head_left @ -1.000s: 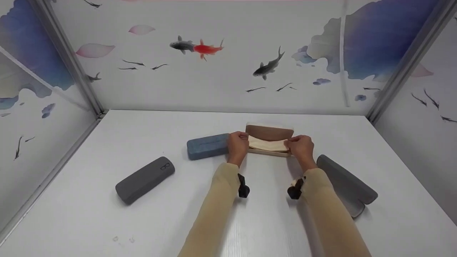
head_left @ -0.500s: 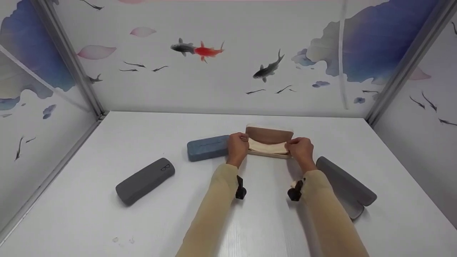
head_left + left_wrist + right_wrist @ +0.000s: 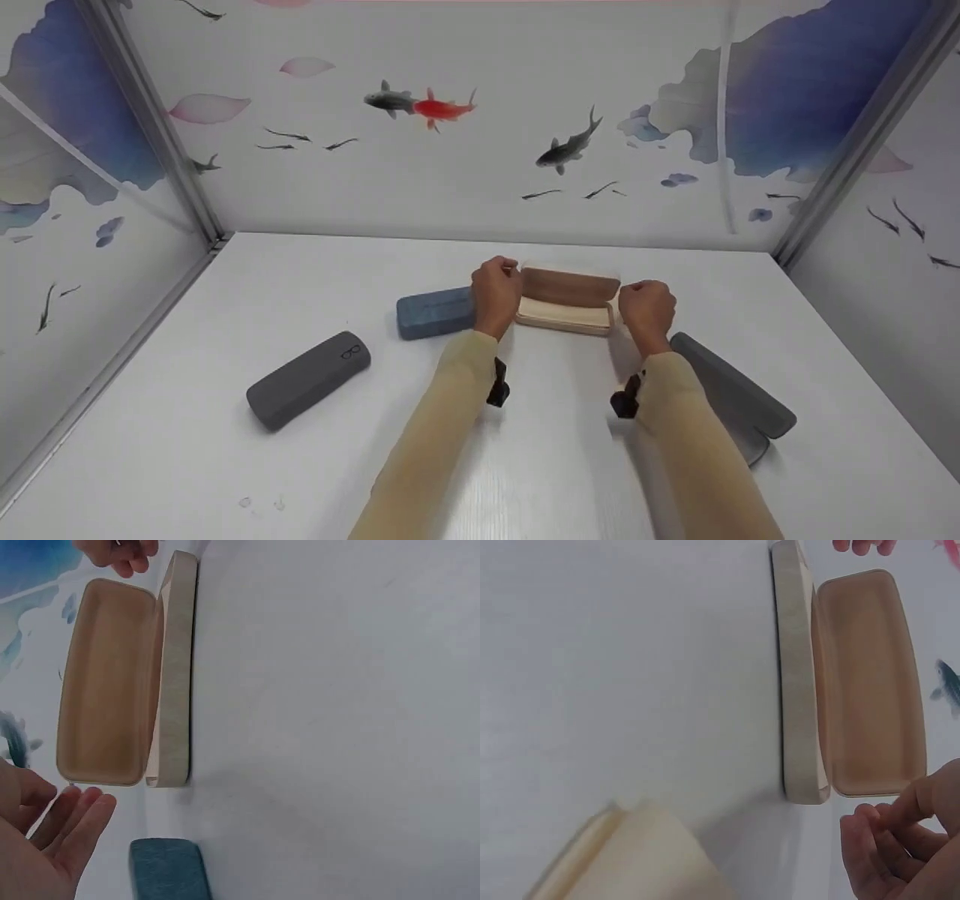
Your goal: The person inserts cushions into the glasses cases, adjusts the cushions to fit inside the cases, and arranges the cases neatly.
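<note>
An eyeglass case [image 3: 564, 327] with a pale outside and tan lining stands with its lid [image 3: 570, 286] raised. A folded cream cloth [image 3: 561, 311] lies flat in its base. My left hand [image 3: 496, 296] is at the lid's left end; in the left wrist view its fingers [image 3: 86, 829] are loosely bent by the lid's corner and hold nothing. At the opposite end is my right hand [image 3: 648, 309], its relaxed fingers [image 3: 862, 847] just beside the lid's corner in the right wrist view, with nothing between them.
Left of my left hand lies a blue case [image 3: 435, 312], partly hidden by that hand. A dark grey case [image 3: 309, 381] with a glasses mark sits farther left. Another grey case [image 3: 739, 386] lies at the right, partly behind my right sleeve. Printed walls [image 3: 450, 172] border the white table [image 3: 187, 465].
Both hands have let go of the cloth's ends, and it now lies flat in the case. My left hand has moved up toward the lid, my right hand slightly outward and up.
</note>
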The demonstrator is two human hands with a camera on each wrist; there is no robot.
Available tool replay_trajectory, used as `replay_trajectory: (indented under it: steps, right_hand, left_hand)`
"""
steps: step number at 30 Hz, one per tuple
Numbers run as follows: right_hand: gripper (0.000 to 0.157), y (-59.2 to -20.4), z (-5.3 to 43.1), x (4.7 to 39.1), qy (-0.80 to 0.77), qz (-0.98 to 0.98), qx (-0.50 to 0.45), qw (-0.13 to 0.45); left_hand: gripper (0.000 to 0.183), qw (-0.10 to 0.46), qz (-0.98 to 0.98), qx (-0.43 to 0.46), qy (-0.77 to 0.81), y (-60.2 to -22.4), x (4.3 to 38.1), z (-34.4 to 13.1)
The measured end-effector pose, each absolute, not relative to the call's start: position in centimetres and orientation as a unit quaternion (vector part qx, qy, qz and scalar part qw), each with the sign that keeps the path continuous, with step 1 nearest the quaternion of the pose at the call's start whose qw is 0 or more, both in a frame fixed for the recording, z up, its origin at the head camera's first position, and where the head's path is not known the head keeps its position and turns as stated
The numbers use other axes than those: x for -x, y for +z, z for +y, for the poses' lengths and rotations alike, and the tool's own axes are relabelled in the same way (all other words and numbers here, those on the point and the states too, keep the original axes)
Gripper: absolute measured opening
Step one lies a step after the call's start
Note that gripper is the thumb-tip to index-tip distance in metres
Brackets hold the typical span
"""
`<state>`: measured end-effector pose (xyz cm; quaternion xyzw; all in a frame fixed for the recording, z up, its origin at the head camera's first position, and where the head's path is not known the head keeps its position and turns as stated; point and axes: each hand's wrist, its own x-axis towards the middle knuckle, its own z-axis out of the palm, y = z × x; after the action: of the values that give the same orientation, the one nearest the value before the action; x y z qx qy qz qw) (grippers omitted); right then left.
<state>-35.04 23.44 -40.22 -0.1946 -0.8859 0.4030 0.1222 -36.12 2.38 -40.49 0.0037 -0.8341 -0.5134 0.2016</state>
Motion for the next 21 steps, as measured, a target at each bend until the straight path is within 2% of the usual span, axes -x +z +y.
replay_trajectory:
  steps: [6, 15, 21]
  right_hand:
    - [0.048, -38.3, 23.5, 35.6, 0.402, -0.888, 0.202, 0.096]
    - [0.083, -37.4, 22.8, 36.6, 0.458, -0.866, 0.196, -0.029]
    - [0.091, -37.8, 22.6, 36.7, 0.507, -0.838, 0.184, -0.08]
  left_hand:
    - [0.026, 0.195, -0.851, -0.008, -0.488, -38.4, 36.2, 2.3]
    - [0.042, 0.089, -0.87, -0.044, -0.484, -38.2, 36.8, 2.6]
    - [0.046, 0.1, -0.866, -0.021, -0.489, -39.4, 37.3, 2.9]
